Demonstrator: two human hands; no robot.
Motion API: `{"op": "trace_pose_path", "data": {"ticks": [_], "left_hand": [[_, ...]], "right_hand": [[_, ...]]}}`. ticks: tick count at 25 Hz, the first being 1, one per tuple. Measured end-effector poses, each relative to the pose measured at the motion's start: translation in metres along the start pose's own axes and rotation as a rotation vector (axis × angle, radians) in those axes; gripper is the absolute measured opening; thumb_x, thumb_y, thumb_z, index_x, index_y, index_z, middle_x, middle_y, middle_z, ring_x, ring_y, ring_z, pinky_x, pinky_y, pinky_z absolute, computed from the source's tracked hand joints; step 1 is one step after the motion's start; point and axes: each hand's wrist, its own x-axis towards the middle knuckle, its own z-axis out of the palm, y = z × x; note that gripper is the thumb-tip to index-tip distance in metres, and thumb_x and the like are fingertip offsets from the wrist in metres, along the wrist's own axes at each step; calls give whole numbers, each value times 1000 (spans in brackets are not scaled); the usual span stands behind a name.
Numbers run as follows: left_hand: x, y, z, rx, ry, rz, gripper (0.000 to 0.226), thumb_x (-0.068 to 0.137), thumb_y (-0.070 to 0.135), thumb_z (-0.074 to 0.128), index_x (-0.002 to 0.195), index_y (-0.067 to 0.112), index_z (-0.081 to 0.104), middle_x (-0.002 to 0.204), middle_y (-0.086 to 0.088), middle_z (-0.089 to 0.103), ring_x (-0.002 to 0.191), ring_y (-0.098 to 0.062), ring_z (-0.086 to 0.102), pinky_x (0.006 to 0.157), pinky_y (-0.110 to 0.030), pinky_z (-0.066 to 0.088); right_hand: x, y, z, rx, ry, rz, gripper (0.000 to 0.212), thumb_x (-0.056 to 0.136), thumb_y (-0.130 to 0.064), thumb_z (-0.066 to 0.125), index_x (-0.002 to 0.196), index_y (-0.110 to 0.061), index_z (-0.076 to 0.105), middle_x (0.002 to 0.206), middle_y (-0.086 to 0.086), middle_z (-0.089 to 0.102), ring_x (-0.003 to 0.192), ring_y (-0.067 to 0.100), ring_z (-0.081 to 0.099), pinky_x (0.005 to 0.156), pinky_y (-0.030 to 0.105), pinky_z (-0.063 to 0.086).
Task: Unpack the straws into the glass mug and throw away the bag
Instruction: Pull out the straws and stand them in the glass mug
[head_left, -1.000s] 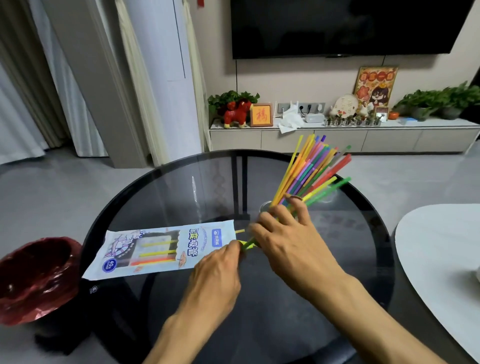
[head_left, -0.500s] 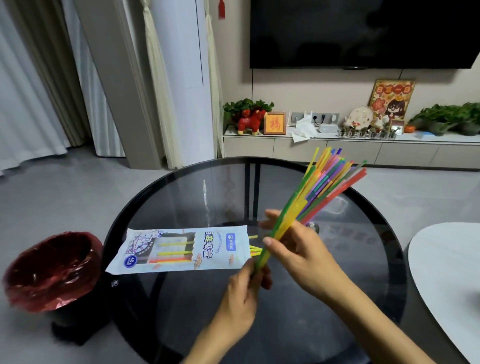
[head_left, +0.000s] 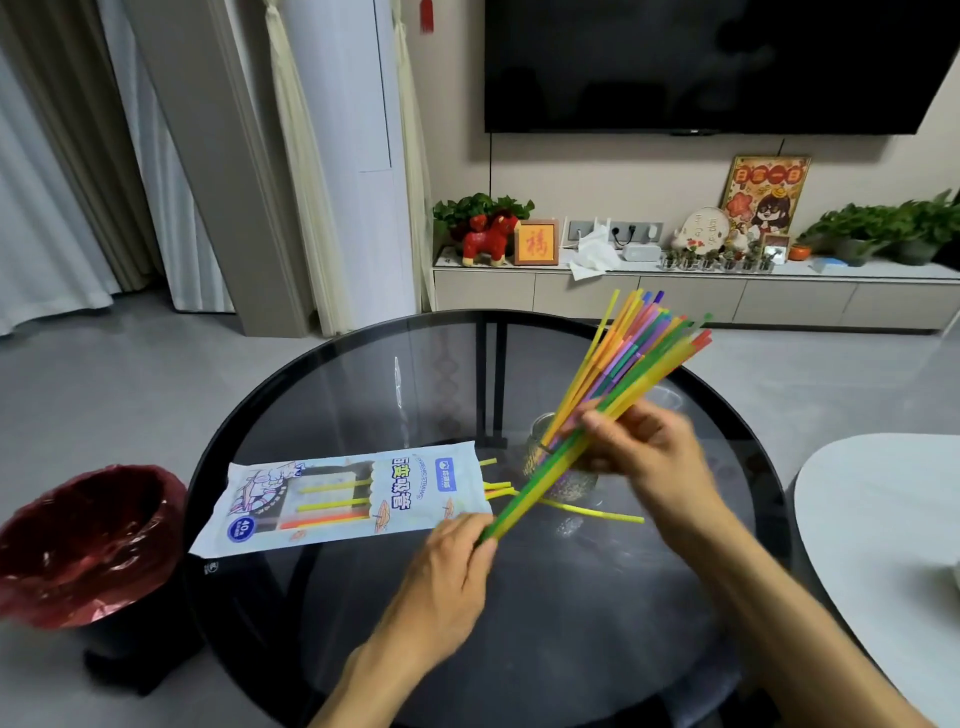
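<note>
My right hand (head_left: 644, 452) grips a fanned bundle of coloured straws (head_left: 628, 358) at its middle, tips pointing up and right. My left hand (head_left: 447, 577) pinches the bundle's lower end. The glass mug (head_left: 540, 457) stands on the round glass table (head_left: 363, 374) just behind the bundle, partly hidden by straws and my right hand. The pale blue straw bag (head_left: 343, 493) lies flat to the left, with a few straws still inside and some poking from its open end. One loose yellow straw (head_left: 597, 512) lies on the table by the mug.
A bin with a red liner (head_left: 83, 540) stands on the floor left of the table. A white table edge (head_left: 883, 530) is at the right. A TV cabinet (head_left: 675, 296) with plants and ornaments runs along the back wall.
The bundle has shifted right and up over the mug, my right hand sliding with it. A loose yellow straw now lies on the table. The bag has stayed put.
</note>
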Motion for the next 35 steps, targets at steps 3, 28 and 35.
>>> {"op": "trace_pose_path", "data": {"ticks": [3,28,35], "left_hand": [[6,-9,-5,213,176,-52,33,89,29,51,120,21,58,127,3,58,118,-18,51,102,-28,36],[58,-13,-47,675,-574,-44,123,64,58,75,148,37,-12,162,6,-8,148,-16,-12,119,-53,-6],[42,-33,-42,492,-505,-124,106,65,67,67,148,39,9,157,15,17,145,-8,14,119,-45,-3]], "right_hand": [[19,-10,-31,192,435,-82,9,94,-11,60,92,-5,67,75,4,76,70,20,73,66,33,61],[7,66,-49,-1454,-336,172,23,82,-24,68,105,-26,66,109,-1,63,106,24,57,76,35,50],[-5,62,2,-1294,-442,-129,9,90,-34,58,93,-27,60,89,-1,69,85,25,61,70,35,44]]}}
